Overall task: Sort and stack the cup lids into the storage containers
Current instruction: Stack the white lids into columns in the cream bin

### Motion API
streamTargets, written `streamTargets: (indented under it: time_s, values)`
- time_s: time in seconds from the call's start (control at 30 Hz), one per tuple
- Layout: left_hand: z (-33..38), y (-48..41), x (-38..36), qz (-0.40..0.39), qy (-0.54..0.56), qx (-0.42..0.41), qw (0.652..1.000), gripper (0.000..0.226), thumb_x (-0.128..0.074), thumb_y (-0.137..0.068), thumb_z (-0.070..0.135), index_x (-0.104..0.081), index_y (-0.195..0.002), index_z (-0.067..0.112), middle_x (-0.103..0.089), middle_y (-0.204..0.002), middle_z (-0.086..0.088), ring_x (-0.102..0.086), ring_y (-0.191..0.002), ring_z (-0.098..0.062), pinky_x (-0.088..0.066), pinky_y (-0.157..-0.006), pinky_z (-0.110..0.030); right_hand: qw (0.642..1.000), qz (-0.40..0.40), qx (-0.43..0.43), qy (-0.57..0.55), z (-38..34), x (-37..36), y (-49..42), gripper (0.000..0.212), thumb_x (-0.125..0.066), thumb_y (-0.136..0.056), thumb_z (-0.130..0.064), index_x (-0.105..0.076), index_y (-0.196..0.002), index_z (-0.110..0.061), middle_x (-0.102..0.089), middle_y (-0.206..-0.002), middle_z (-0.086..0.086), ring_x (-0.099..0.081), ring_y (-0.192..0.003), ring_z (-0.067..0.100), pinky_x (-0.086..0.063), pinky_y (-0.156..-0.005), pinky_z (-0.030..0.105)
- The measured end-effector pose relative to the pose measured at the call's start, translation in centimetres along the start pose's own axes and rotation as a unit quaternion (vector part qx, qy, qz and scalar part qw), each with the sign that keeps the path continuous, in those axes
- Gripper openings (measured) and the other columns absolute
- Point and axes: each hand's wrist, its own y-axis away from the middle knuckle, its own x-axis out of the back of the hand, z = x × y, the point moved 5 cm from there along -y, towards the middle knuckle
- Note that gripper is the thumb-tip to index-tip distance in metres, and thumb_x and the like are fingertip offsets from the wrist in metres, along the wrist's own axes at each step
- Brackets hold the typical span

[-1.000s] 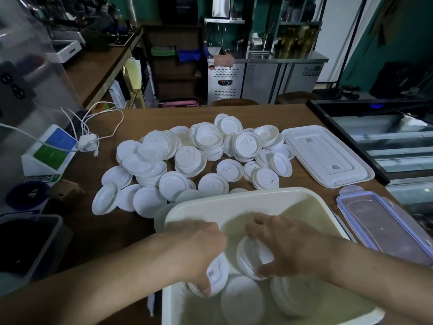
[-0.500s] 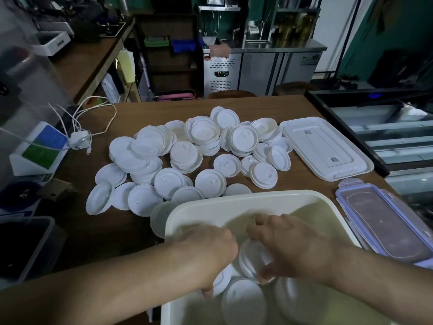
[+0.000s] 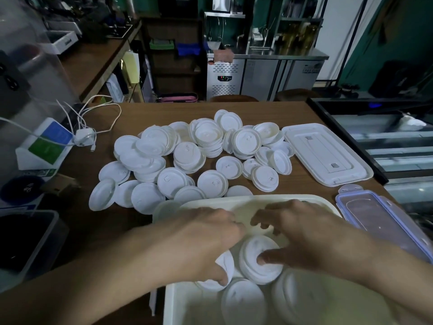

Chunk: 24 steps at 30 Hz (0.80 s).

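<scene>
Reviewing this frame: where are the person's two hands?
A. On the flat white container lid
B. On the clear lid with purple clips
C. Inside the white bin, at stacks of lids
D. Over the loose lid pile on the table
C: the left hand grips a tilted lid stack and the right hand rests its thumb on a second lid stack, both inside the white bin.

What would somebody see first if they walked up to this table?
Probably the big heap of white cup lids spread across the middle of the wooden table. Next, the two hands inside the white tub right at the front: the left hand grips a bunch of lids, and the right hand has its thumb on a lid stack.
</scene>
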Motion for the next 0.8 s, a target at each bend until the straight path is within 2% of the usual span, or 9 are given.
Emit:
streamTargets:
  time_s: [0.03,0.1,0.27,0.37,0.47,0.57,0.63,0.7,0.8]
  values:
    - [-0.3,0.5,0.8,0.029,0.026,-0.012,0.999,0.046,-0.073,-0.087,0.059,-0.05,-0.119,0.035,-0.046,-0.109,0.018,-0.05,-0.102,0.003,-0.049,-0.083,-0.034,1.0,0.022,0.01,-0.02,-0.1,1.1,0.1,0.052,-0.072,-0.084,-0.061,-0.055,-0.129,-0.04,-0.062,-0.119,-0.021,-0.063,-0.101,0.0,-0.051,-0.083,0.024]
    - [-1.3,1.5,2.4,0.083,0.09,-0.026,0.992,0.045,-0.073,-0.086,0.062,-0.055,-0.122,0.041,-0.051,-0.108,0.023,-0.052,-0.101,0.009,-0.05,-0.086,-0.024,0.995,0.069,0.03,-0.061,-0.1,3.0,-0.2,0.044,-0.078,-0.082,-0.056,-0.062,-0.119,-0.04,-0.065,-0.103,-0.021,-0.064,-0.092,-0.001,-0.051,-0.073,0.019]
    - [-6.2,2.8,5.1,0.219,0.17,-0.009,0.961,0.028,-0.084,-0.083,0.044,-0.073,-0.106,0.032,-0.067,-0.092,0.019,-0.067,-0.09,-0.005,-0.053,-0.074,-0.019,0.978,0.132,0.08,-0.141,0.4,5.5,-3.0,0.034,-0.083,-0.082,-0.047,-0.068,-0.111,-0.036,-0.066,-0.093,-0.019,-0.067,-0.085,0.004,-0.051,-0.064,0.017]
    - [-9.3,3.1,5.5,0.263,0.196,0.016,0.945,0.027,-0.086,-0.083,0.038,-0.076,-0.106,0.029,-0.072,-0.088,0.018,-0.071,-0.085,-0.005,-0.053,-0.07,-0.017,0.968,0.152,0.107,-0.166,0.7,6.2,-5.8,0.031,-0.086,-0.081,-0.038,-0.071,-0.108,-0.033,-0.068,-0.093,-0.015,-0.067,-0.085,0.007,-0.048,-0.063,0.014]
    - [-12.5,2.9,4.3,0.269,0.204,0.05,0.94,0.029,-0.085,-0.082,0.04,-0.074,-0.108,0.036,-0.071,-0.092,0.02,-0.07,-0.089,-0.003,-0.052,-0.069,-0.017,0.971,0.125,0.131,-0.156,1.1,5.9,-9.1,0.033,-0.085,-0.084,-0.03,-0.07,-0.114,-0.031,-0.067,-0.103,-0.016,-0.063,-0.092,0.004,-0.046,-0.068,0.012]
    - [-14.7,2.3,2.1,0.238,0.178,0.077,0.952,0.034,-0.083,-0.083,0.047,-0.067,-0.113,0.047,-0.063,-0.104,0.031,-0.063,-0.103,0.001,-0.047,-0.078,-0.014,0.973,0.085,0.181,-0.118,1.5,4.6,-12.8,0.041,-0.085,-0.082,-0.025,-0.069,-0.119,-0.029,-0.065,-0.112,-0.02,-0.06,-0.099,0.001,-0.043,-0.074,0.009]
    - [-15.3,1.9,0.6,0.221,0.178,0.072,0.956,0.038,-0.08,-0.084,0.047,-0.062,-0.118,0.048,-0.058,-0.115,0.035,-0.059,-0.111,0.003,-0.05,-0.088,-0.023,0.972,0.053,0.207,-0.099,1.7,3.4,-14.9,0.047,-0.086,-0.08,-0.027,-0.067,-0.123,-0.027,-0.063,-0.118,-0.018,-0.058,-0.105,0.001,-0.042,-0.079,0.009]
    - [-15.6,1.5,-0.4,0.212,0.166,0.063,0.961,0.048,-0.075,-0.084,0.034,-0.057,-0.127,0.048,-0.052,-0.126,0.038,-0.055,-0.117,0.008,-0.052,-0.092,-0.027,0.97,0.035,0.231,-0.071,1.6,2.5,-16.5,0.054,-0.086,-0.078,-0.034,-0.064,-0.127,-0.029,-0.061,-0.122,-0.017,-0.055,-0.11,0.001,-0.044,-0.088,0.015]
    - [-16.1,1.4,-2.1,0.169,0.127,0.067,0.975,0.074,-0.063,-0.074,0.029,-0.042,-0.141,0.053,-0.035,-0.134,0.046,-0.041,-0.12,0.02,-0.039,-0.092,-0.009,0.961,0.024,0.273,-0.033,1.1,1.0,-18.1,0.063,-0.085,-0.077,-0.046,-0.06,-0.132,-0.03,-0.059,-0.129,-0.015,-0.051,-0.121,0.003,-0.045,-0.099,0.025]
